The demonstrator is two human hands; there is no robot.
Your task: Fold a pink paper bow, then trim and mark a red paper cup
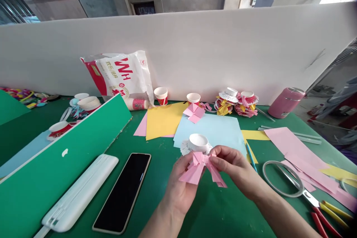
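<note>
Head view: we hold one pink paper bow (201, 169) above the green bench (217, 212), near its front edge. Left hand (182, 184) grip pinches the bow's left wing; right hand (232, 167) grip pinches its knot. One white cup (197, 142) sits just behind. Open bench lies below our wrists. One phone (124, 191), one white case (79, 193), one scissors (312, 193). Bag (121, 76) print is inverted; we cannot read it.

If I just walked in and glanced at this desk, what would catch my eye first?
Most likely the pink paper bow, pinched between the left hand and right hand at the front. Just behind it stands a white paper cup on a pale blue sheet; a black phone lies to the left.
</note>
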